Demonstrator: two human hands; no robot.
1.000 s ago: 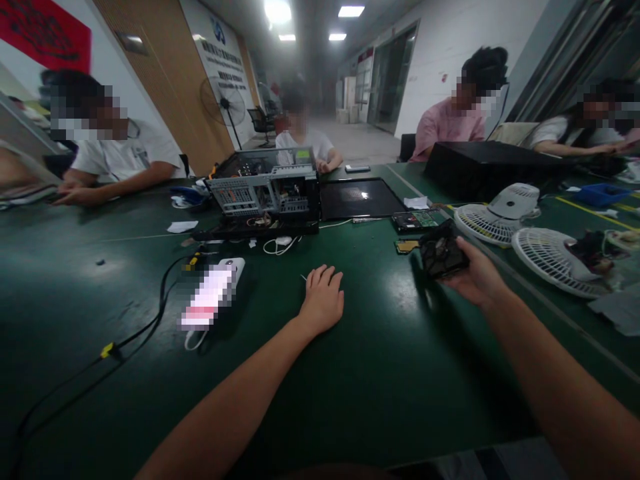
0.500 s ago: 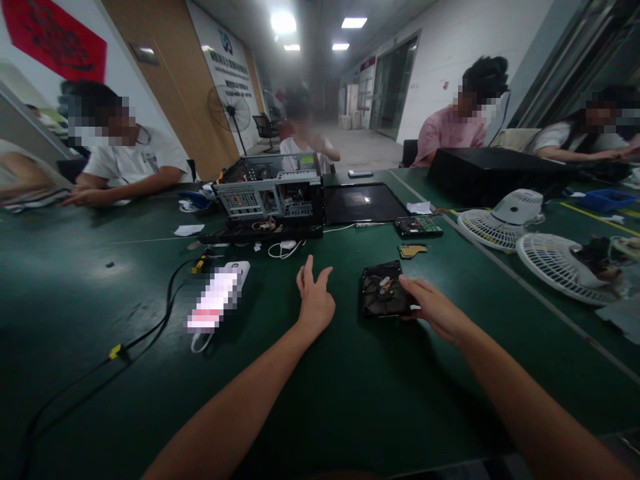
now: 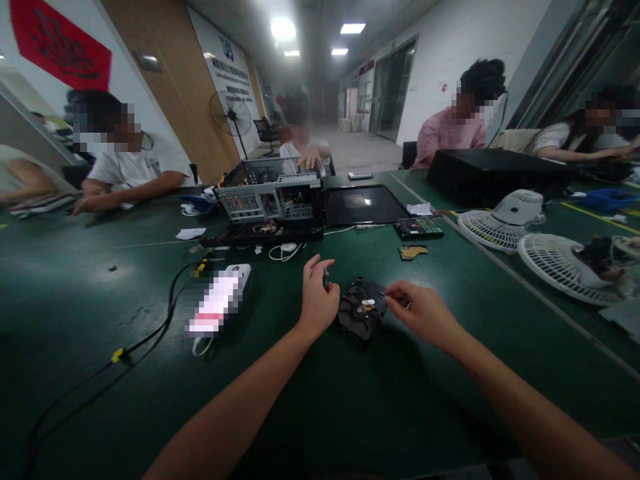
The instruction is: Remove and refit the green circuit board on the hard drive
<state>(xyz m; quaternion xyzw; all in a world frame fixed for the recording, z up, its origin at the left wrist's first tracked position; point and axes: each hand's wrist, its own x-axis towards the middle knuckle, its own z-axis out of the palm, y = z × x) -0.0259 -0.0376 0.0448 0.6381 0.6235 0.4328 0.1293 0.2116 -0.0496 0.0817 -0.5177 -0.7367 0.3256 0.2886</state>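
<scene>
A black hard drive [image 3: 361, 312], its bare underside up with a small shiny part near the middle, sits tilted just over or on the green table in front of me. My right hand [image 3: 417, 312] pinches its right corner between thumb and fingers. Close to the drive's left side is my left hand [image 3: 320, 293], fingers apart and slightly bent, with no object plainly in it. Beyond them lie a small brown-gold circuit board [image 3: 413, 253] and a second hard drive [image 3: 419, 227] with a green board showing.
An opened computer case [image 3: 273, 200] stands at the back beside a flat black panel [image 3: 365, 204]. A phone [image 3: 220, 300] and a black cable [image 3: 170, 310] lie left. White fan parts [image 3: 505, 220] and a black box [image 3: 500, 175] are right. Several people sit around the table.
The hard drive has turned and moved left and nearer, beside my left hand. My right hand moved left with it, now gripping by the fingertips. A person opposite reaches toward the case.
</scene>
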